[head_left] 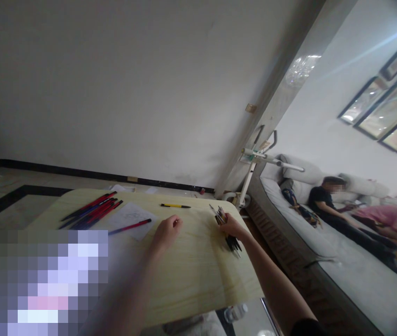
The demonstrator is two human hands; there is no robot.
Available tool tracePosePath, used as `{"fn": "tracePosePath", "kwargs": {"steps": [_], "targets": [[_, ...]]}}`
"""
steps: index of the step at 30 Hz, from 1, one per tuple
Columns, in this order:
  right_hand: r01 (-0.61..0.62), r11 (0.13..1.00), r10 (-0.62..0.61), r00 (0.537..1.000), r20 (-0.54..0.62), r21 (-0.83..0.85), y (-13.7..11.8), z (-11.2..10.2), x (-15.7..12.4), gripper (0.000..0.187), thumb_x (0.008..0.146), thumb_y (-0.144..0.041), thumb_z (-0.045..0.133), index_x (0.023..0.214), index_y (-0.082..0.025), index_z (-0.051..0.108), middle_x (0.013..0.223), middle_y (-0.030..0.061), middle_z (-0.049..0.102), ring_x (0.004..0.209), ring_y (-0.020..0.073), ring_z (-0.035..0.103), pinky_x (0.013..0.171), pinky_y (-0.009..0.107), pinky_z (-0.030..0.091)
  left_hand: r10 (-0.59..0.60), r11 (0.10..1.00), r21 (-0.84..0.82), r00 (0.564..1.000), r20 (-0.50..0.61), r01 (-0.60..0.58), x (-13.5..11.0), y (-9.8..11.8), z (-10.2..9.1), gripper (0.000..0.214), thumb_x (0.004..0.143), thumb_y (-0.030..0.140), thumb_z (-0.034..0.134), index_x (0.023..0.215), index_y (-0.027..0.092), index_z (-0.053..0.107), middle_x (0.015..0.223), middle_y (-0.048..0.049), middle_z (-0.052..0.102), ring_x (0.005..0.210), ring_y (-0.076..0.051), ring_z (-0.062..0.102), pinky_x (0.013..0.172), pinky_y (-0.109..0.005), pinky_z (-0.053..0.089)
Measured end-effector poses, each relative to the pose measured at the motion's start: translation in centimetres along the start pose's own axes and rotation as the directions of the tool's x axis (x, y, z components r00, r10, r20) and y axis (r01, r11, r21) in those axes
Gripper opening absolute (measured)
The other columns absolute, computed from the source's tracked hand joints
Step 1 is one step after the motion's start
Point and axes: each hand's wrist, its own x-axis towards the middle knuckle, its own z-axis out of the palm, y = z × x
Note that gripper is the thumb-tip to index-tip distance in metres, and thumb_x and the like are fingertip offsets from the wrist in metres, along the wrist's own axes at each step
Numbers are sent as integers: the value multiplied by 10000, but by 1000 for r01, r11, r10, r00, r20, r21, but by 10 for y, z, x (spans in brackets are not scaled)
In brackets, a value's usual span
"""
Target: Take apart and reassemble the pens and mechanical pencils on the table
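My right hand point(232, 227) is closed round a bundle of dark pens point(226, 228) near the right edge of a light wooden table point(198, 270). On the tabletop, left of that bundle, rests my left hand point(166, 232), curled into a loose fist with nothing visible in it. A red and blue pen point(130, 227) lies just left of it, partly on a sheet of paper point(130, 218). Farther off lies a yellow pen point(175, 206).
A pile of red and blue pens point(91, 212) lies at the table's far left. A white scooter point(250, 177) stands beyond the table by the wall. On the right, a grey sofa point(324, 252) holds two people. A bottle point(235, 312) sits below the table.
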Motion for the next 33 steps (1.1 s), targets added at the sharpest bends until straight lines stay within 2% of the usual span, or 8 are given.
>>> {"fn": "tracePosePath", "kwargs": {"steps": [3, 5, 7, 9, 12, 16, 24, 33], "targets": [[50, 973, -61, 997, 40, 225, -7, 3, -1, 379, 607, -193, 507, 982, -149, 471, 789, 31, 593, 666, 153, 573, 549, 226, 434, -10, 995, -103, 1000, 25, 13, 0, 1, 4, 237, 746, 361, 421, 669, 175, 546, 500, 21, 512, 456, -108, 475, 476, -214, 318], [77, 815, -140, 988, 66, 574, -17, 10, -2, 347, 601, -191, 511, 943, -150, 466, 740, 19, 574, 605, 141, 555, 523, 231, 434, -26, 977, -210, 999, 48, 36, 0, 3, 9, 248, 741, 375, 425, 697, 166, 551, 518, 14, 525, 463, -113, 496, 469, -216, 344], [86, 733, -179, 981, 70, 675, -31, 22, -3, 302, 608, -208, 519, 902, -159, 469, 713, 6, 562, 575, 124, 543, 513, 223, 430, -56, 942, -326, 996, 73, 77, 0, 5, 14, 268, 735, 397, 441, 746, 153, 552, 575, -6, 559, 508, -125, 534, 469, -218, 368], [45, 548, -209, 974, 84, 835, -46, 36, -4, 278, 589, -194, 558, 854, -154, 488, 692, 6, 560, 563, 119, 537, 509, 222, 428, -88, 890, -440, 992, 95, 121, -1, 8, 18, 321, 734, 430, 454, 840, 142, 549, 682, -38, 599, 582, -141, 574, 493, -226, 400], [-21, 361, -201, 975, 100, 932, -69, 57, -5, 265, 554, -175, 599, 801, -160, 506, 662, -3, 574, 537, 117, 532, 487, 223, 426, -111, 816, -561, 990, 88, 142, -2, 9, 21, 417, 743, 458, 457, 1015, 150, 527, 898, -83, 613, 747, -168, 602, 609, -263, 448], [-82, 246, -251, 957, 145, 966, -95, 80, -6, 267, 552, -177, 610, 800, -165, 513, 669, 6, 596, 558, 150, 561, 510, 265, 458, -127, 776, -617, 991, 51, 131, -3, 9, 22, 464, 787, 416, 429, 1189, 187, 446, 1152, -90, 532, 1012, -208, 527, 809, -316, 417], [269, 273, -274, 942, -194, 924, -127, 92, -12, 392, 579, -142, 610, 936, -202, 460, 767, -28, 573, 658, 125, 553, 609, 246, 470, 14, 805, -590, 996, -89, -64, -5, 30, 13, 433, 805, 335, 440, 1201, 159, 449, 1225, -81, 495, 1162, -215, 403, 990, -332, 257], [586, 362, -426, 796, -431, 725, -139, 96, -38, 669, 600, -195, 670, 1188, -215, 353, 1062, 86, 548, 929, 211, 547, 784, 336, 459, 82, 811, -562, 983, -167, -163, -12, 42, 2, 458, 722, 279, 572, 1151, 173, 452, 1132, -89, 540, 1053, -222, 493, 920, -331, 347]]}}
